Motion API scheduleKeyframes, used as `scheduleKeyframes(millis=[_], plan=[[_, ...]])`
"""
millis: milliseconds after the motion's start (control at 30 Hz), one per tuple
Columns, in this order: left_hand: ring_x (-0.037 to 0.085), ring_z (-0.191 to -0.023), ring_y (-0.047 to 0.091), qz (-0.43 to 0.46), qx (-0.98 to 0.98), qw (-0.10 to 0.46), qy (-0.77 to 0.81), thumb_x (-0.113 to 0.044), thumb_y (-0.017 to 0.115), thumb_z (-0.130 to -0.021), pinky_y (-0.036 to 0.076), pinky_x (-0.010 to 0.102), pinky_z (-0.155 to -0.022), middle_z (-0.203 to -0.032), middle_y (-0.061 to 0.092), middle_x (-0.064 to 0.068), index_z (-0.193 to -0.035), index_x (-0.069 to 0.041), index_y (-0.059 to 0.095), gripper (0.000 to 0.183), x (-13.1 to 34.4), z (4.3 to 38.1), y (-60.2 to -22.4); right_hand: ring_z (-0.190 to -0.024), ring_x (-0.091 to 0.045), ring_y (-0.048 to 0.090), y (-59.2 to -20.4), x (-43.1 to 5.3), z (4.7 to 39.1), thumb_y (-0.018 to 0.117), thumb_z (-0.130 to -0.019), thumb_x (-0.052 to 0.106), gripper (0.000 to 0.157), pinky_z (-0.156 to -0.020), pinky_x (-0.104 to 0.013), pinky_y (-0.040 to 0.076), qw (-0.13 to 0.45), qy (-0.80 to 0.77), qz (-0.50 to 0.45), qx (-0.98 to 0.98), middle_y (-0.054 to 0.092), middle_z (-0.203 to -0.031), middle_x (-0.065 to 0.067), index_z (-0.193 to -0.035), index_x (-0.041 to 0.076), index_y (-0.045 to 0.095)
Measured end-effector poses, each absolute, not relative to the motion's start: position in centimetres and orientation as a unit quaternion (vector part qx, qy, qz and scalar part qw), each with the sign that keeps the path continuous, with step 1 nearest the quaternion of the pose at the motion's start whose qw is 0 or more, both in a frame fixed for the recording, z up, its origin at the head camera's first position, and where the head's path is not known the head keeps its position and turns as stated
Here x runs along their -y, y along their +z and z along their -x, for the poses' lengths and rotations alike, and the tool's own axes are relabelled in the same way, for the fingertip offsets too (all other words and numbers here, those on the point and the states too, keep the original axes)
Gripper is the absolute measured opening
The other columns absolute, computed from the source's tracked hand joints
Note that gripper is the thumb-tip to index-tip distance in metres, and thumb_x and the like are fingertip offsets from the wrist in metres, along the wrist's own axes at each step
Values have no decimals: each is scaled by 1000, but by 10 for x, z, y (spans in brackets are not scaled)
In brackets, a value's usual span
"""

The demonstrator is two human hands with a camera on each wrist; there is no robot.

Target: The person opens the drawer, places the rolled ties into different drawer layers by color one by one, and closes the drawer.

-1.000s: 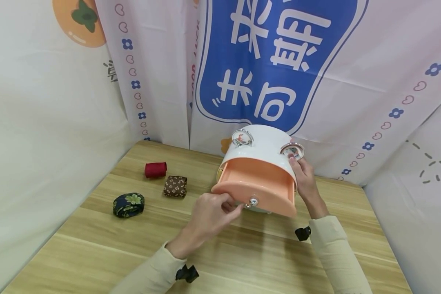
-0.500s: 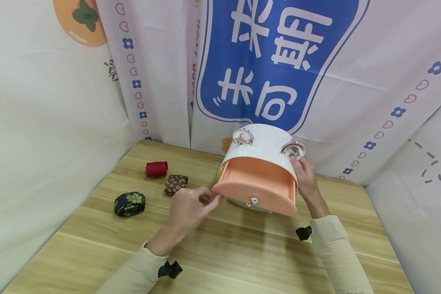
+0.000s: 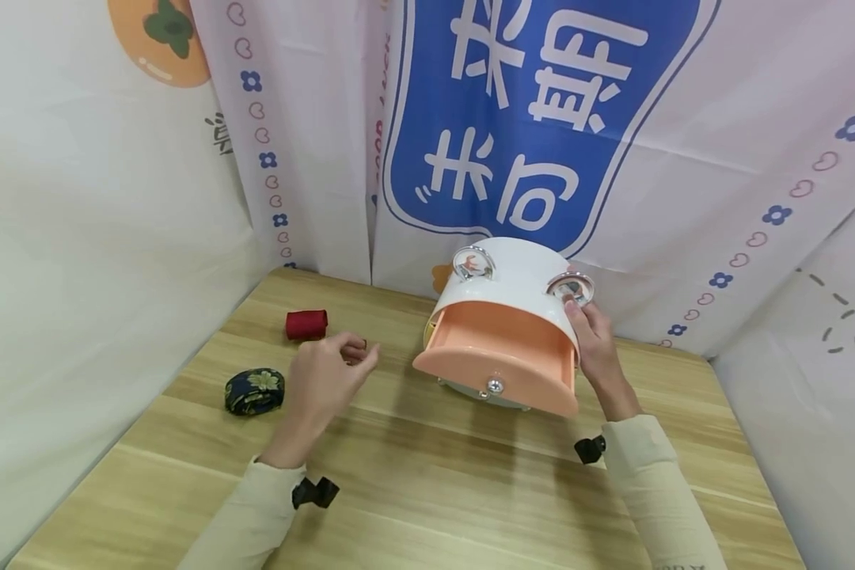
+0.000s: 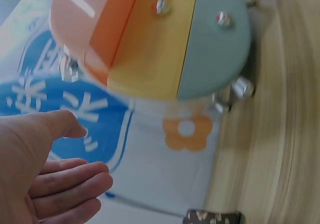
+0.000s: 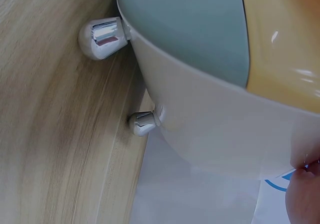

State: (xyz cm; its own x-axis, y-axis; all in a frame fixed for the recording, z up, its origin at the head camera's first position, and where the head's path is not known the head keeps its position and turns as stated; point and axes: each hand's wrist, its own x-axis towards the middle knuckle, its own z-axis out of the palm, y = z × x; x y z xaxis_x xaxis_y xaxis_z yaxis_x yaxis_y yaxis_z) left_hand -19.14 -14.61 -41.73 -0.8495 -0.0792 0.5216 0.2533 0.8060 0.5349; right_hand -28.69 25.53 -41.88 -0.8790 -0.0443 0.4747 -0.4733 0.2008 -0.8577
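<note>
A round white drawer cabinet stands at the back of the wooden table, its peach top drawer pulled out. My right hand rests flat against the cabinet's right side, below a silver ring. My left hand hovers with relaxed fingers over a brown patterned cloth bundle, which it mostly hides, and holds nothing. The left wrist view shows the open left hand, the brown bundle and the peach drawer above yellow and teal drawers. In the right wrist view the cabinet stands on silver feet.
A red rolled cloth and a dark blue floral bundle lie on the table's left side. Printed fabric backdrops close the table in at the back and on both sides.
My left hand has left the peach drawer's knob and moved left across the table to the brown bundle. The drawer stays open and the right hand has not moved.
</note>
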Motion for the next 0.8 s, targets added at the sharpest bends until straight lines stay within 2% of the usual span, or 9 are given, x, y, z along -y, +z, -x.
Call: scheduleKeyframes(millis=[67, 133, 200, 300, 367, 433, 533, 700, 800], plan=[[20, -68, 77, 28, 909, 277, -312, -34, 81, -91, 59, 40, -58, -82, 82, 5, -93, -9, 81, 25, 152, 198, -420, -115, 0, 63, -418, -255, 286, 47, -112, 26, 47, -90, -12, 55, 176, 608, -167, 756, 63, -145, 6, -141, -9, 59], [24, -71, 77, 6, 905, 282, -319, -34, 81, -90, 61, 45, -62, -86, 82, 8, -98, -6, 80, 29, 156, 204, -424, -122, 1, 61, -419, -256, 286, 46, -113, 25, 47, -96, -12, 53, 174, 611, -173, 753, 61, -151, 6, -144, -8, 58], [29, -76, 78, -12, 901, 285, -326, -34, 81, -90, 62, 49, -68, -92, 82, 13, -104, -3, 79, 34, 160, 212, -429, -134, 2, 53, -419, -257, 286, 45, -113, 23, 47, -104, -10, 47, 173, 617, -181, 746, 50, -163, 1, -148, -7, 54], [35, -87, 78, -56, 898, 276, -339, -35, 80, -90, 62, 53, -77, -106, 81, 18, -116, -1, 75, 43, 164, 222, -437, -132, 1, 56, -419, -256, 286, 45, -113, 23, 47, -104, -11, 48, 176, 623, -182, 740, 53, -161, -5, -149, -6, 54], [39, -96, 76, -85, 893, 268, -353, -35, 80, -90, 61, 54, -83, -115, 79, 20, -125, 0, 72, 50, 167, 228, -442, -125, 0, 60, -419, -256, 287, 47, -112, 23, 46, -98, -12, 52, 177, 625, -181, 738, 57, -156, 2, -147, -6, 56], [42, -102, 74, -115, 885, 259, -369, -35, 79, -90, 60, 56, -87, -123, 76, 22, -133, 0, 68, 57, 170, 234, -446, -114, -1, 64, -419, -255, 287, 48, -112, 25, 45, -90, -12, 55, 179, 625, -179, 738, 65, -142, 8, -144, -6, 59], [45, -107, 71, -147, 872, 252, -394, -34, 79, -90, 59, 58, -87, -133, 71, 24, -143, -1, 60, 66, 175, 244, -453, -120, -2, 62, -420, -254, 288, 48, -112, 23, 46, -93, -12, 54, 178, 632, -184, 731, 60, -147, 14, -144, -7, 58], [48, -114, 66, -188, 847, 250, -430, -33, 77, -92, 59, 60, -85, -144, 61, 28, -156, -3, 45, 77, 184, 258, -463, -117, -2, 62, -421, -253, 288, 48, -111, 22, 46, -91, -12, 55, 183, 633, -177, 731, 57, -154, 1, -140, -12, 58], [50, -120, 62, -209, 835, 248, -445, -33, 77, -91, 58, 63, -91, -146, 57, 30, -159, -3, 39, 83, 190, 265, -469, -114, -2, 62, -421, -253, 288, 48, -112, 23, 47, -89, -12, 55, 185, 631, -176, 732, 57, -154, -2, -140, -13, 58]])
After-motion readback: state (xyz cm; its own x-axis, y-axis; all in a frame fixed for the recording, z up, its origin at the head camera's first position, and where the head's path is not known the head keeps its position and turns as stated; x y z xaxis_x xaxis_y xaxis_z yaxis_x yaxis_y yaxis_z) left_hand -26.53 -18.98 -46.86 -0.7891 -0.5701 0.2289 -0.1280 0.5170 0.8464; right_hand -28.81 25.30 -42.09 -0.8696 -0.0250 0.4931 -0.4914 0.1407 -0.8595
